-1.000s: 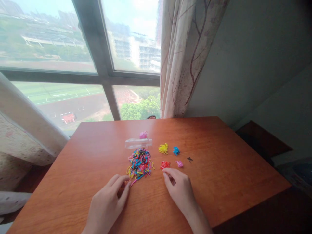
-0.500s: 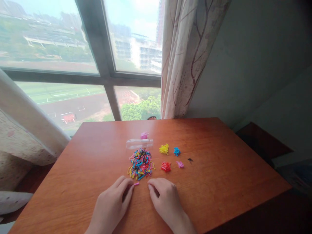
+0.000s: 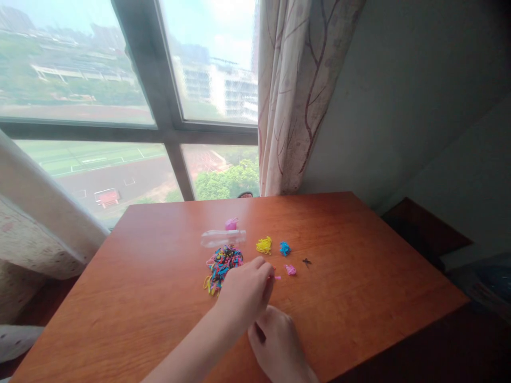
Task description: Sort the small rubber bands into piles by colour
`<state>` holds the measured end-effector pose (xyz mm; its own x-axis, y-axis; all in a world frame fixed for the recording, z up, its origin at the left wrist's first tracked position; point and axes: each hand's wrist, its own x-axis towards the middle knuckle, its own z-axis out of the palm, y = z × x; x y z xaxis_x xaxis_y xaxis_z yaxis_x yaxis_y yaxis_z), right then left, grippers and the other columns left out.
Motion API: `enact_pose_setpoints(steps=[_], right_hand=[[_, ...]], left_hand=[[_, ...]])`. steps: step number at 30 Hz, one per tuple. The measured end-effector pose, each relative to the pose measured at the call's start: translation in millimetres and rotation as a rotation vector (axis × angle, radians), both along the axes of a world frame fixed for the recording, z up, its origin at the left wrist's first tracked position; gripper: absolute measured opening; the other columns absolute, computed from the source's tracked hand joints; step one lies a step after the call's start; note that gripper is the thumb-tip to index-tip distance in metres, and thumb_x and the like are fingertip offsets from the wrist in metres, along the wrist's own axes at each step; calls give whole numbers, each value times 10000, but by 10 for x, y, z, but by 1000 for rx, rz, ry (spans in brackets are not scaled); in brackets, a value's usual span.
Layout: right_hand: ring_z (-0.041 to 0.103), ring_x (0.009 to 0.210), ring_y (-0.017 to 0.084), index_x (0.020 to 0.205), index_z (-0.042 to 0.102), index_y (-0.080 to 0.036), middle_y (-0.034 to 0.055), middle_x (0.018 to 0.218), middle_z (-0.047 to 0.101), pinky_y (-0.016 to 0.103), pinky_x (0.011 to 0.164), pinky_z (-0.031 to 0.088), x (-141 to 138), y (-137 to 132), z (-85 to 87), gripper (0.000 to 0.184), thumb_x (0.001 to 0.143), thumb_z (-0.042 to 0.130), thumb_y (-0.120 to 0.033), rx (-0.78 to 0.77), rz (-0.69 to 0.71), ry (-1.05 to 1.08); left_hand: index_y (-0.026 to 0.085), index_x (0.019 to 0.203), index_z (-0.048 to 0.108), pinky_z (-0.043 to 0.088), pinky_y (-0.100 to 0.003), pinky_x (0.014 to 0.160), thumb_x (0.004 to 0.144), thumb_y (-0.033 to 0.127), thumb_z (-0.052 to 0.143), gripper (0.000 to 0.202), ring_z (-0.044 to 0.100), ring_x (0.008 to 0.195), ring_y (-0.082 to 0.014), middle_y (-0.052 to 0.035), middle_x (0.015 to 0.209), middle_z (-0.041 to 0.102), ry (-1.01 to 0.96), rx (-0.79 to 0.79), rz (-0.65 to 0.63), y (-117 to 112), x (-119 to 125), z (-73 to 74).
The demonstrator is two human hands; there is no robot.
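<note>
A heap of mixed coloured rubber bands lies on the wooden table. To its right sit small sorted clusters: yellow, blue, pink and a few black bands. My left hand reaches across to the right, fingers pinched on a pink band just left of the pink cluster, and it hides the red cluster. My right hand rests on the table below it, fingers curled; nothing shows in it.
A clear plastic bottle lies on its side behind the heap, with a pink cap beyond it. A curtain and window stand at the table's far edge. A dark wooden piece sits to the right.
My left hand picked up a pink band from near the heap's front and carried it right, toward the pink cluster. My right hand pulled back toward me.
</note>
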<state>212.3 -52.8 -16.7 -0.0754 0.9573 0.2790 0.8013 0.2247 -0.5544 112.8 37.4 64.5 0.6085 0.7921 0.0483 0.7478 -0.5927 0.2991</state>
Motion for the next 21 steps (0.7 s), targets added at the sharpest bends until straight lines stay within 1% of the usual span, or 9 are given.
enact_pose_setpoints(steps=[2, 5, 8, 11, 13, 16, 18, 21], right_hand=[[622, 650, 141, 755, 594, -227, -16, 710, 662, 234, 583, 305, 8, -32, -9, 182, 780, 500, -74, -20, 4, -32], [634, 658, 147, 744, 598, -224, -14, 709, 666, 229, 592, 325, 10, -50, -22, 172, 778, 510, -80, -12, 19, -27], [648, 676, 151, 776, 618, -226, -13, 731, 680, 225, 612, 349, 7, -50, -53, 184, 775, 510, -78, 15, 27, 7], [650, 674, 154, 778, 622, -228, -14, 731, 682, 228, 614, 356, 3, -47, -81, 192, 772, 505, -76, 28, 23, 32], [646, 669, 154, 771, 620, -229, -14, 723, 677, 230, 612, 356, 2, -43, -78, 188, 776, 500, -83, 33, 21, 46], [634, 665, 151, 770, 618, -230, -13, 714, 667, 230, 615, 358, 4, -31, -37, 183, 817, 487, -112, 41, 30, 71], [625, 662, 147, 786, 627, -233, -12, 711, 663, 227, 616, 360, 8, -20, -1, 198, 845, 471, -127, 36, 34, 96], [628, 671, 146, 837, 648, -240, -11, 730, 671, 226, 627, 373, 10, -4, 40, 222, 864, 455, -134, 13, 29, 144]], left_hand=[[217, 893, 633, 498, -272, 633, 921, 217, 445, 191, 698, 801, -203, -44, 914, 699, 16, -1, -26, 99, 247, 11], [196, 902, 646, 507, -284, 621, 881, 191, 490, 157, 707, 798, -223, -74, 920, 710, 37, -15, -41, 220, 509, -50], [168, 900, 663, 515, -304, 613, 852, 156, 506, 165, 712, 784, -246, -107, 906, 714, 57, -33, -34, 293, 650, -142], [157, 874, 676, 515, -312, 617, 855, 174, 521, 158, 713, 756, -248, -120, 883, 717, 63, -49, -31, 311, 696, -191], [167, 841, 681, 511, -308, 623, 866, 235, 541, 157, 711, 751, -243, -112, 873, 719, 52, -59, -38, 305, 674, -178], [198, 836, 677, 496, -293, 635, 888, 285, 526, 182, 704, 773, -225, -78, 887, 720, 9, -58, -36, 291, 542, -93], [215, 851, 672, 483, -280, 651, 901, 266, 500, 186, 695, 792, -206, -52, 895, 718, -25, -51, -13, 278, 381, -16], [227, 849, 661, 460, -257, 664, 900, 231, 489, 180, 677, 798, -175, -20, 899, 710, -68, -46, 39, 231, 44, 66]])
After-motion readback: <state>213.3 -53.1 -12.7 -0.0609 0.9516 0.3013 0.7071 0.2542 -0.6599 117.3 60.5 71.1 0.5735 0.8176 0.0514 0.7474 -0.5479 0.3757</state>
